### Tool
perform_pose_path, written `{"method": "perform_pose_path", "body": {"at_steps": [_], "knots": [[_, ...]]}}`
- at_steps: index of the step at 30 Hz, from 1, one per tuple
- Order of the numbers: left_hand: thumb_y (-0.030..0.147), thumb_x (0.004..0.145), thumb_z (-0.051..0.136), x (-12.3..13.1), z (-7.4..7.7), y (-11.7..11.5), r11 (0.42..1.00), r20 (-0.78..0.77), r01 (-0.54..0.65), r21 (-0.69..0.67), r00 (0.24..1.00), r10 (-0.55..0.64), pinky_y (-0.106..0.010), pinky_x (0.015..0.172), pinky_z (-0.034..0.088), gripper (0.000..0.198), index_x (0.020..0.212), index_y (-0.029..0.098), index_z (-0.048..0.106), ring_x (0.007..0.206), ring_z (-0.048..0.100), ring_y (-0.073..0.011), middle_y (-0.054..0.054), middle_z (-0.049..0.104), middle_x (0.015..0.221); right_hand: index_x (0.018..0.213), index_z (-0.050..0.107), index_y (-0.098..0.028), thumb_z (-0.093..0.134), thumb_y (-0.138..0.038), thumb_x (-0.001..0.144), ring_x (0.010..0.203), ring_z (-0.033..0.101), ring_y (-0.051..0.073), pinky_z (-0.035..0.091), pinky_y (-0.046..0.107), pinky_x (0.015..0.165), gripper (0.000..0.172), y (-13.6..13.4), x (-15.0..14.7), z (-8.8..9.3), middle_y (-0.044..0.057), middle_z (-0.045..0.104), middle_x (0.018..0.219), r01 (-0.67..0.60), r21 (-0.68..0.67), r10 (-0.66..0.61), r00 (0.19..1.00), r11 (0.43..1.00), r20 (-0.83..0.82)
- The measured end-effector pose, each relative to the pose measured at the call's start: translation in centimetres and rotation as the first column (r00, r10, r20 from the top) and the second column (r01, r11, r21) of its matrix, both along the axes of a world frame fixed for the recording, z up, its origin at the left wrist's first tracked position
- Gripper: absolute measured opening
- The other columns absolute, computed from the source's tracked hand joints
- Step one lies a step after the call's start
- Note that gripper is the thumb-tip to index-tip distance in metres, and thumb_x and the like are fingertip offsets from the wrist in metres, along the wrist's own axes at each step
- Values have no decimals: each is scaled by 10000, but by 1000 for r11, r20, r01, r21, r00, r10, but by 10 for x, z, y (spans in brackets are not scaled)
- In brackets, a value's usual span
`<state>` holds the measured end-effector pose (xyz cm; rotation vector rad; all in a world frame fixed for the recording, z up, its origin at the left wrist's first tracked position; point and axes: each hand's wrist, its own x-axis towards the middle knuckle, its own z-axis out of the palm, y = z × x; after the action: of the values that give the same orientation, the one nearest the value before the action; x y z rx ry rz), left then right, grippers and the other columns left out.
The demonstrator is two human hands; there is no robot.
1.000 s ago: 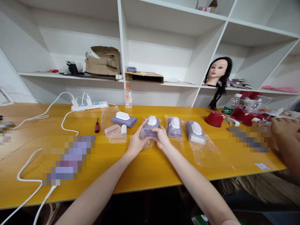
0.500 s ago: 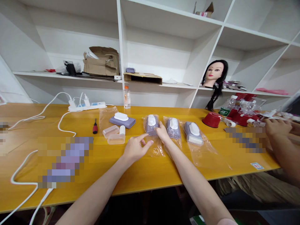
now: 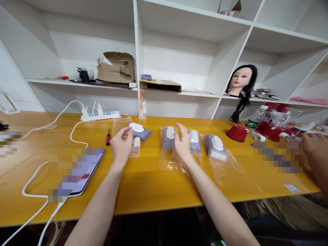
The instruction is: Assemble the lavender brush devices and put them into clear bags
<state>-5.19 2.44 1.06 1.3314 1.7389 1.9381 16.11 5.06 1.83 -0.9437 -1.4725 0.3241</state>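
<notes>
My left hand (image 3: 122, 145), fingers curled together, is at the left end of a purple-grey device with a white oval top (image 3: 143, 133). Whatever lies between those fingertips is hidden. The hand covers part of the clear plastic cases, and one clear case (image 3: 135, 152) shows beside it with a small white cylinder (image 3: 137, 141). My right hand (image 3: 182, 143) has thumb and fingers apart. It is between a left bagged device (image 3: 168, 140) and a middle bagged device (image 3: 196, 146), partly covering the middle one. A third device (image 3: 216, 150) lies on a clear plastic bag farther right.
A phone (image 3: 89, 174) with white cables and a red-black screwdriver (image 3: 108, 138) lie left. Behind are a power strip (image 3: 101, 116) and a clear bottle with an orange cap (image 3: 142, 107). At right are a red cup (image 3: 237, 132) and another person's hand (image 3: 315, 150).
My left hand has moved left and away from the bagged device to the unbagged one, its fingers closing. My right hand has let go of the left bagged device and opened.
</notes>
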Motion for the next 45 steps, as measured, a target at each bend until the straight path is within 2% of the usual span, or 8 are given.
{"method": "perform_pose_path", "body": {"at_steps": [9, 14, 17, 23, 30, 38, 41, 45], "knots": [[421, 746, 510, -15, 26, 13, 982, -367, -55, -181, 930, -16, -347, 807, 465, 308, 865, 213, 703, 831, 646, -227, -53, 716, 832, 1014, 615, -190, 415, -147, 839, 1204, 410, 230, 276, 476, 1027, 269, -26, -39, -3, 82, 614, 1075, -177, 38, 113, 762, 983, 637], [388, 756, 498, -30, 5, 26, 941, -539, -200, -274, 842, 22, -405, 800, 459, 342, 956, 186, 688, 928, 620, -306, -129, 691, 974, 914, 624, -145, 438, -175, 833, 1126, 442, 293, 140, 609, 1018, 205, -37, -62, -9, 129, 621, 960, -67, 4, 25, 418, 998, 908], [353, 747, 504, -33, -10, 31, 932, -591, -206, -298, 807, -10, -394, 793, 462, 332, 974, 186, 678, 941, 614, -304, -143, 671, 1025, 971, 600, -144, 417, -175, 834, 1078, 458, 286, 123, 617, 1023, 230, -40, -78, -16, 140, 608, 981, -51, 28, -10, 322, 998, 947], [357, 765, 474, -25, -18, 33, 942, -600, -176, -286, 799, -33, -379, 797, 460, 313, 958, 215, 675, 961, 605, -289, -103, 658, 1068, 1223, 439, -129, 422, -178, 816, 1170, 407, 318, 232, 627, 994, 411, -40, -93, -29, 179, 444, 1296, -114, -1, 40, 337, 993, 940], [377, 772, 470, -21, -20, 32, 943, -592, -146, -300, 803, -64, -371, 803, 455, 316, 948, 213, 676, 950, 610, -278, -111, 666, 1039, 1252, 405, -138, 405, -166, 827, 1180, 413, 326, 276, 631, 970, 426, -40, -89, -34, 164, 446, 1313, -138, -37, 82, 339, 990, 937], [372, 768, 480, -19, -21, 32, 957, -589, -115, -266, 805, -67, -364, 819, 449, 297, 917, 212, 682, 925, 622, -275, -107, 682, 998, 1008, 552, -141, 413, -180, 849, 1073, 480, 276, 334, 487, 965, 214, -70, -71, -19, 128, 589, 1042, -195, 77, -10, 323, 978, 946], [358, 774, 483, -16, -20, 30, 965, -581, -100, -243, 811, -63, -351, 838, 442, 282, 916, 216, 681, 946, 617, -268, -95, 683, 1004, 896, 577, -151, 394, -173, 858, 869, 541, 220, 435, 355, 799, 188, -93, -55, -17, 93, 607, 874, -222, 76, 2, 334, 972, 942], [354, 778, 507, 5, -15, 18, 984, -552, 102, -147, 817, -167, -288, 853, 438, 291, 973, 202, 661, 924, 621, -207, -61, 686, 1000, 809, 601, -131, 400, -99, 810, 779, 566, 231, 460, 319, 687, 203, -111, -36, -19, 109, 604, 778, 0, -38, 36, 328, 999, 944]]}}
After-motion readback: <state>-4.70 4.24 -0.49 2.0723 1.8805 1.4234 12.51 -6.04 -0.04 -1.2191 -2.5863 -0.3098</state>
